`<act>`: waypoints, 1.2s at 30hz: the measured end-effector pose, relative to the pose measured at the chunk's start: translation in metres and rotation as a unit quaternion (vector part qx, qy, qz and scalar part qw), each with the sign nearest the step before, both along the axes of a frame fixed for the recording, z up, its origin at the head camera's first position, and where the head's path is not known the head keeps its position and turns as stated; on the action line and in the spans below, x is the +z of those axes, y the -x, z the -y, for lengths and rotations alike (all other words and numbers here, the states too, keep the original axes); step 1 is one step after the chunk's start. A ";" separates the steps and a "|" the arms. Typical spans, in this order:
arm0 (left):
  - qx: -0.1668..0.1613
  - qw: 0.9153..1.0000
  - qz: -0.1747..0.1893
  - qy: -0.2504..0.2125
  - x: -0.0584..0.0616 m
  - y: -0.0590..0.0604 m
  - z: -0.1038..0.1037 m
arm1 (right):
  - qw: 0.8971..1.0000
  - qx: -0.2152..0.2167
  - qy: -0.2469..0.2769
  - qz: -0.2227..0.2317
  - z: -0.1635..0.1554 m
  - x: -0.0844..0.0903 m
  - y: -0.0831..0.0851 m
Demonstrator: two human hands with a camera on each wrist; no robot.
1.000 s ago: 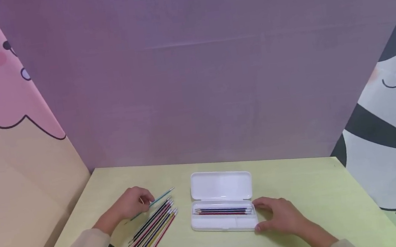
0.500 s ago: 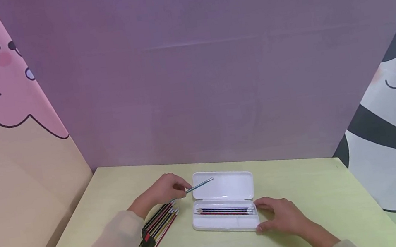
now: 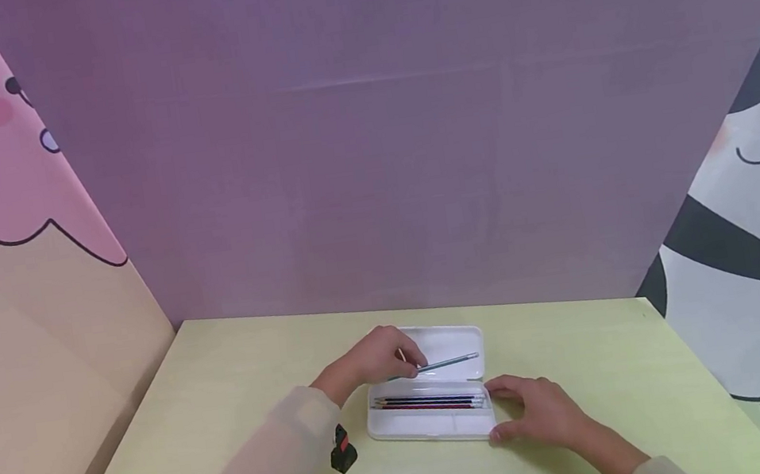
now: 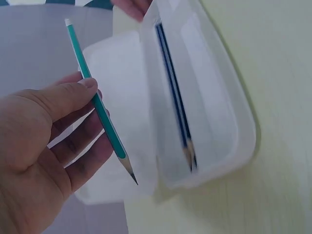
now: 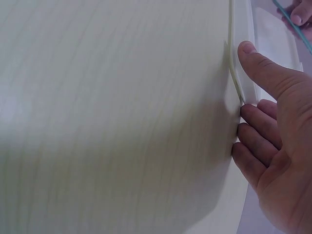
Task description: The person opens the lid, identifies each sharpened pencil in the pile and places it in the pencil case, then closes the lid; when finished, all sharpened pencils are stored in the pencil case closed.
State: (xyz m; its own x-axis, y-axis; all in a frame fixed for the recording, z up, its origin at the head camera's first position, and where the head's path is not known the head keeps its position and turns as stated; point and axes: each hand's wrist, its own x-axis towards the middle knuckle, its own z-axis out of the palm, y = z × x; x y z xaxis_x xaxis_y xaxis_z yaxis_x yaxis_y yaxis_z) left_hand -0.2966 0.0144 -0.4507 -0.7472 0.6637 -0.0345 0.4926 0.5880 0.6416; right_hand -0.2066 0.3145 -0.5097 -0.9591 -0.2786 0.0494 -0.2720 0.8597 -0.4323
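Observation:
A teal pencil (image 4: 108,127) is pinched between the thumb and fingers of my left hand (image 3: 383,355), over the white pencil case (image 3: 412,426). Its point is toward the left and its white end toward the right in the head view. The case lies open, its lid (image 3: 447,339) folded back behind it. Several dark and red pencils (image 3: 430,402) lie in the rear compartment. My right hand (image 3: 542,413) holds the case's right end, thumb at the front corner and fingers at the end. In the right wrist view, the thumb rests against the case edge (image 5: 243,29).
The pale yellow table (image 3: 551,334) ends at a purple backdrop (image 3: 388,188). My left sleeve (image 3: 266,468) covers the table area left of the case; a black and red piece (image 3: 343,452) shows at that wrist. Cartoon panels flank the table.
My left hand has carried the teal pencil rightward, from beside the pencil pile to above the case. The sleeve now hides the pile. The right hand has stayed on the case.

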 end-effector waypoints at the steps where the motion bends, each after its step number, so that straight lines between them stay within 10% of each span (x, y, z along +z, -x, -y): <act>1: -0.001 1.000 0.001 -0.001 -0.001 -0.001 -0.004 | 1.000 0.000 0.000 0.001 0.000 0.001 0.000; 18: -0.005 0.998 -0.003 0.070 -0.042 -0.010 -0.033 | 1.000 -0.017 0.004 0.012 0.000 0.000 -0.002; 36: 0.016 0.995 -0.047 0.085 -0.046 -0.019 -0.028 | 1.000 -0.001 0.003 0.006 -0.002 0.000 -0.002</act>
State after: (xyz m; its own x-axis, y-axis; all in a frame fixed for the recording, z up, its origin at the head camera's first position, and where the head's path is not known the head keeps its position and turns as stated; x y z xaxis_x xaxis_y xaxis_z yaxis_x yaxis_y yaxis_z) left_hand -0.2773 0.0427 -0.4966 -0.7733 0.6300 -0.0719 0.5254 0.7001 0.4836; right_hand -0.2044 0.3165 -0.5101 -0.9603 -0.2763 0.0396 -0.2651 0.8581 -0.4399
